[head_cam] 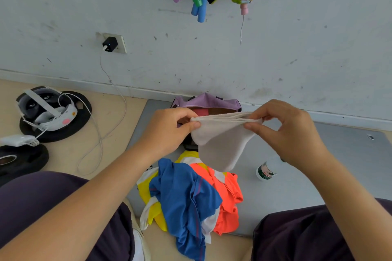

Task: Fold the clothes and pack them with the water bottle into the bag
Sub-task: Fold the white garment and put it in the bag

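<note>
Beige cloth (218, 142): soft knit, doubled; its top edge is pinched by the left hand (167, 131) and right hand (290, 131), held apart, probably to square the fold.
Bag (206, 101): lilac fabric, mouth open, behind the cloth on the grey mat (318, 165).
Clothes pile (191, 195): crumpled, unfolded.
Water bottle (266, 171): lying right of the pile.

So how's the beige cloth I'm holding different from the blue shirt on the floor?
The beige cloth is lifted off the floor, pinched along its top edge by the left hand and right hand; the blue shirt lies untouched on the pile. The beige cloth hangs smooth and doubled over; the blue shirt is crumpled. The beige cloth looks smaller. Neither is in the bag yet.
</note>
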Action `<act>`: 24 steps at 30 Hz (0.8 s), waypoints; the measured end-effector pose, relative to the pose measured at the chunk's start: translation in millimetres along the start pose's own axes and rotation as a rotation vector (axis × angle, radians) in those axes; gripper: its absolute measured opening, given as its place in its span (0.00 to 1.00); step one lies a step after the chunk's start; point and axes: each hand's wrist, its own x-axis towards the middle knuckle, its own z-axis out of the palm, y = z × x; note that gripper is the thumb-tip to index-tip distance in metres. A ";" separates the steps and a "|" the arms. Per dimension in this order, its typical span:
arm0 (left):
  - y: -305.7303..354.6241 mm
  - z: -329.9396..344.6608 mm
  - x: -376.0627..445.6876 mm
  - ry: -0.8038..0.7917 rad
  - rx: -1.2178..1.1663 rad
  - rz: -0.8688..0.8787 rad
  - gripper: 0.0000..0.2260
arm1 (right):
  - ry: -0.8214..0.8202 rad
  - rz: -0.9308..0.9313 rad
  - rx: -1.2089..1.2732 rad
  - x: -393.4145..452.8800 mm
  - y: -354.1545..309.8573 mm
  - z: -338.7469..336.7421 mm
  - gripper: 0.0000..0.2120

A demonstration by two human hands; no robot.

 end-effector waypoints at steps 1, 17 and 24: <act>-0.5 0.4 0.4 -0.001 -0.007 0.001 0.05 | 0.008 -0.008 -0.003 0.0 0.3 1.0 0.07; 19.7 -11.0 -4.0 -0.192 -0.842 -0.173 0.10 | -0.116 0.332 0.611 -0.8 -2.2 4.2 0.11; 18.8 1.4 -14.3 -0.363 -0.763 -0.301 0.10 | -0.043 0.426 0.950 1.6 5.2 8.3 0.17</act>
